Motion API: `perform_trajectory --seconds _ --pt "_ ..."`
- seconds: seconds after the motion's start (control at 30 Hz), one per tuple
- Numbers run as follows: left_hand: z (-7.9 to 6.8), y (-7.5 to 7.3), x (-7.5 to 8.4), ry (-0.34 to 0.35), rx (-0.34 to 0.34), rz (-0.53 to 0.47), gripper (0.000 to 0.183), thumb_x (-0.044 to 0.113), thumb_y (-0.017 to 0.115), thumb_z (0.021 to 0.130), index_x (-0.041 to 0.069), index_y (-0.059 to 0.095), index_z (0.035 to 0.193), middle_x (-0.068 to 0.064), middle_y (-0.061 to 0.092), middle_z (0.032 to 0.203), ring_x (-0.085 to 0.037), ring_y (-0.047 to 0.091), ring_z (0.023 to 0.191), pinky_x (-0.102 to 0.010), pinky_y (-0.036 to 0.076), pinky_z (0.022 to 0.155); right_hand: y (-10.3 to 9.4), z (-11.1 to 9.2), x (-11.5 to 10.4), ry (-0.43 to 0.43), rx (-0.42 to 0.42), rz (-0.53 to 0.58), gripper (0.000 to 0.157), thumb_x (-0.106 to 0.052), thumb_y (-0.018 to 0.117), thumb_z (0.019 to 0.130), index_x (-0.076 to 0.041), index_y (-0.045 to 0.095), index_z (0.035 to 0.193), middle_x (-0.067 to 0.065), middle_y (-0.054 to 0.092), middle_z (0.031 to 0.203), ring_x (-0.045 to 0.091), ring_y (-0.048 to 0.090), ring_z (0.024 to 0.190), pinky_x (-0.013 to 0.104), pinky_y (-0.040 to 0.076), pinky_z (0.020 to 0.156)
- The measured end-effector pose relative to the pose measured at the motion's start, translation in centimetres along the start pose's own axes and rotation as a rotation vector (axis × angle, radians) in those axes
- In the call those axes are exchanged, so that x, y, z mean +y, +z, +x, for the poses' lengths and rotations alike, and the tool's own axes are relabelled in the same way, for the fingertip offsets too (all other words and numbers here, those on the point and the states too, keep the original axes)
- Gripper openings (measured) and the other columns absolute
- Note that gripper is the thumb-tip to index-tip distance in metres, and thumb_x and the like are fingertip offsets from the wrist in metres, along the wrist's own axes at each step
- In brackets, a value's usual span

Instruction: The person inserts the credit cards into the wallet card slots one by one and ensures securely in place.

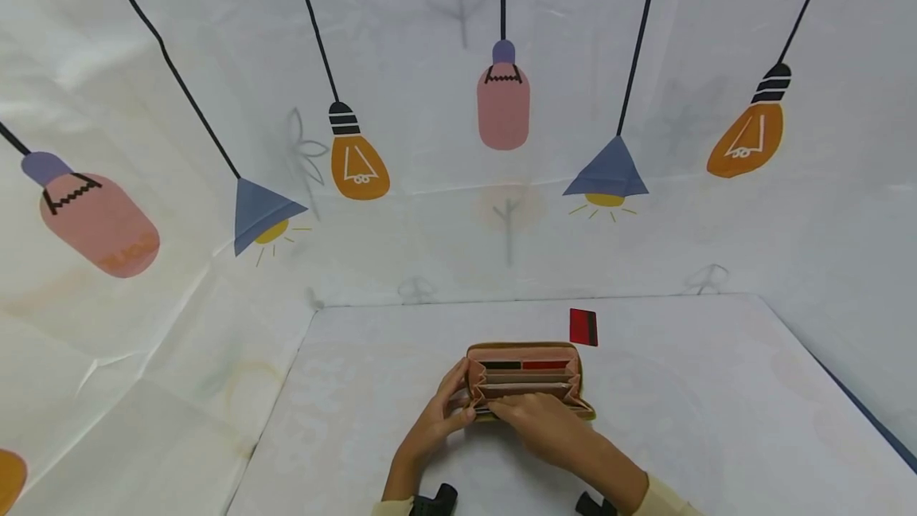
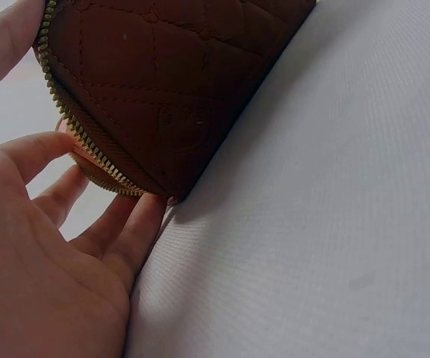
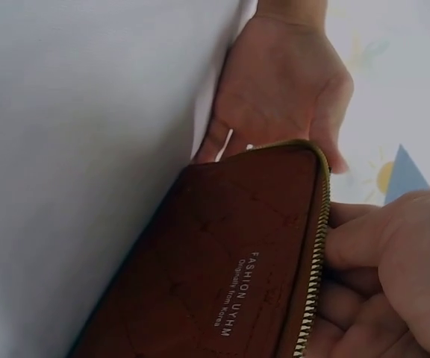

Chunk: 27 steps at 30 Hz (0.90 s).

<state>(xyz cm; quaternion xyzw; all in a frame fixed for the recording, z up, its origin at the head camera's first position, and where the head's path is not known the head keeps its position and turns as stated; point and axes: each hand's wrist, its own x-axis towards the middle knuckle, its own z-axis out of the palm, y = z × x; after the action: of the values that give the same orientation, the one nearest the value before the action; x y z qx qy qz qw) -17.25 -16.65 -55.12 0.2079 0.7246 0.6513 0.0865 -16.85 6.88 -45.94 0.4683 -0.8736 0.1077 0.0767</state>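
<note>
A brown quilted zip-around wallet (image 1: 526, 353) lies open on the white table, its pink inner pockets facing up. Cards, one dark and one red (image 1: 544, 365), show in its back slots. At the wallet's left end my left hand (image 1: 440, 412) holds the edge, thumb in front and fingers around the side. My right hand (image 1: 540, 424) reaches over the front part, its curled fingers inside the opening. Those fingertips are hidden, so what they pinch is not visible. The right wrist view shows the wallet's outer face (image 3: 222, 261) with printed lettering and a gold zip (image 3: 313, 276).
A red card (image 1: 583, 326) with a dark stripe lies on the table (image 1: 716, 404) just behind the wallet's right corner. Behind the table hangs a white sheet (image 1: 444, 245) printed with lamps and bulbs. Each wrist wears a black device (image 1: 435, 500).
</note>
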Motion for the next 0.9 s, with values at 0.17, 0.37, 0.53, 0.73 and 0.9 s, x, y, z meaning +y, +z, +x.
perform_trajectory --seconds 0.17,0.37,0.53,0.73,0.9 --pt "0.0 0.0 0.0 -0.013 0.003 -0.001 0.078 0.022 0.061 0.1 0.02 0.014 0.162 -0.014 0.006 0.168 -0.042 0.026 0.147 -0.049 0.037 0.112 -0.1 0.4 -0.3 0.051 -0.044 0.006 0.03 -0.002 0.07 0.089 -0.014 0.075 0.116 -0.003 0.076 0.107 0.01 0.072 0.09 0.023 0.058 0.071" --pt "0.1 -0.1 -0.1 0.001 -0.003 -0.002 0.078 0.021 0.061 0.1 0.019 0.014 0.162 -0.014 0.006 0.168 -0.043 0.026 0.146 -0.046 0.038 0.112 -0.1 0.5 -0.3 0.084 -0.068 0.029 0.031 -0.002 0.07 0.089 -0.014 0.075 0.117 -0.003 0.077 0.108 0.012 0.073 0.091 0.024 0.058 0.072" --pt "0.0 -0.1 -0.1 0.009 -0.009 -0.008 0.078 0.019 0.061 0.1 0.017 0.014 0.162 -0.016 0.005 0.168 -0.044 0.026 0.146 -0.045 0.038 0.112 0.0 0.5 0.5 0.122 -0.072 0.237 0.027 -0.002 0.065 0.094 -0.012 0.075 0.117 -0.001 0.076 0.109 0.01 0.071 0.096 0.025 0.058 0.077" --pt "-0.1 -0.2 0.0 0.012 -0.004 -0.012 0.078 0.019 0.061 0.1 0.016 0.014 0.162 -0.016 0.004 0.168 -0.044 0.026 0.146 -0.046 0.038 0.112 1.1 0.6 2.0 0.212 -0.092 0.572 0.025 -0.019 0.061 0.1 -0.009 0.074 0.118 0.0 0.076 0.107 -0.004 0.061 0.076 0.018 0.051 0.067" --pt "0.0 -0.1 0.1 0.008 -0.015 -0.011 0.077 0.019 0.06 0.101 0.017 0.013 0.162 -0.015 0.004 0.168 -0.044 0.026 0.146 -0.043 0.039 0.111 1.7 0.9 2.5 0.22 -0.1 0.637 0.025 -0.028 0.063 0.099 -0.012 0.078 0.11 0.002 0.077 0.104 -0.006 0.059 0.075 0.018 0.05 0.064"
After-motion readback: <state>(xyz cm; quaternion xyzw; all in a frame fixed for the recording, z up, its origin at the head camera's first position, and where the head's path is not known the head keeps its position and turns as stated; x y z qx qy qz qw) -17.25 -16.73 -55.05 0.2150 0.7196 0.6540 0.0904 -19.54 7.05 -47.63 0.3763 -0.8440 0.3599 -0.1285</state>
